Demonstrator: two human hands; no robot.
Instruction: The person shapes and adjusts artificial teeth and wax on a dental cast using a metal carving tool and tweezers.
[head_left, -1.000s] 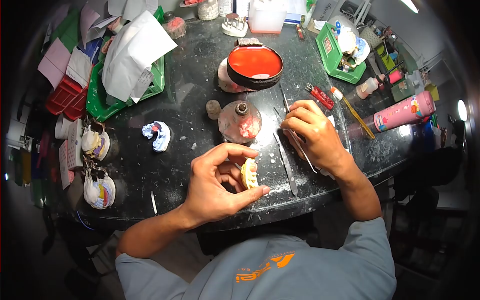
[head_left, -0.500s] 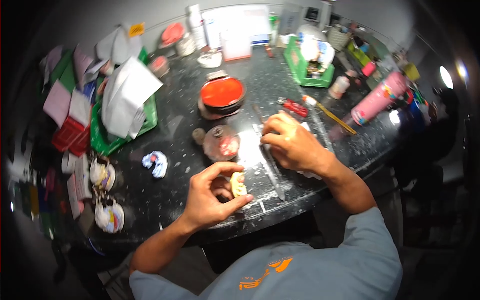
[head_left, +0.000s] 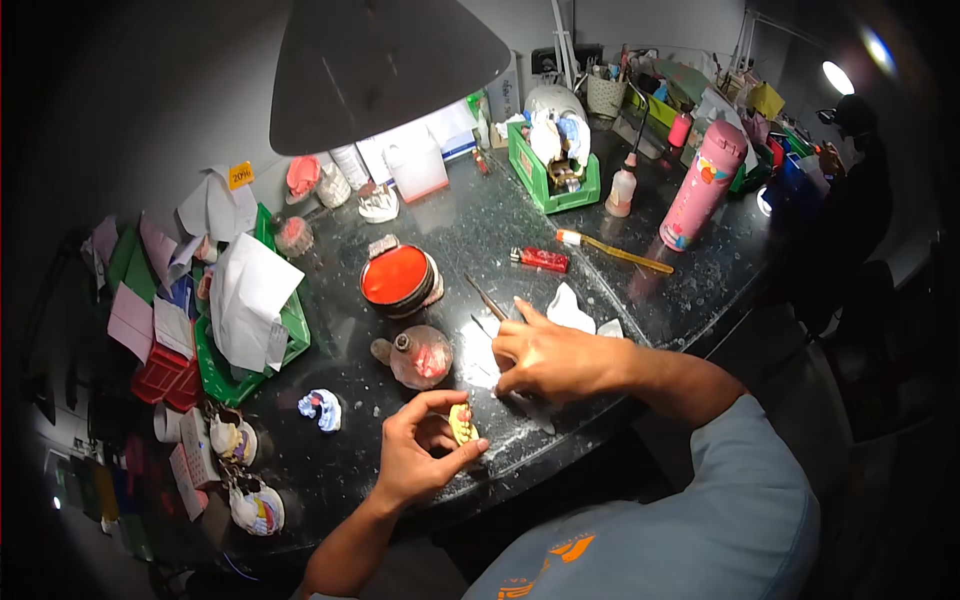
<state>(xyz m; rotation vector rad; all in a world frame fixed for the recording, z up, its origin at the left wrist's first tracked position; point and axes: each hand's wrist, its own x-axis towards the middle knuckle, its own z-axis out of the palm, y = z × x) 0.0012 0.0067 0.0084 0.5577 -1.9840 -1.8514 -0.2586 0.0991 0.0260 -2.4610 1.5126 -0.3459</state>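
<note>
My left hand point(head_left: 425, 447) is closed around a yellow dental cast point(head_left: 463, 425) with red wax on it, gripped between thumb and fingers near the table's front edge. My right hand point(head_left: 545, 355) lies low over slim metal hand tools point(head_left: 486, 296), its fingers curled. What sits between those fingers is hidden. A flat metal blade point(head_left: 535, 412) shows below the right hand. White pieces point(head_left: 568, 308) lie just behind it. Beyond my left hand stands a glass spirit burner point(head_left: 424, 358) with pinkish contents, and behind that a round pot of red wax point(head_left: 398, 280).
A blue-and-white dental piece point(head_left: 320, 410) and mounted casts point(head_left: 257, 507) stand left, near a green bin point(head_left: 297, 335) holding papers. A red lighter point(head_left: 541, 260), yellow-handled brush point(head_left: 615, 251), pink bottle point(head_left: 705, 185) and green tray point(head_left: 553, 195) lie right and back. A lamp shade point(head_left: 385, 85) hangs above.
The view has tilted up and turned right, bringing the lamp shade in. My right hand has come down lower onto the tools. My left hand still grips the cast, now turned to show red wax.
</note>
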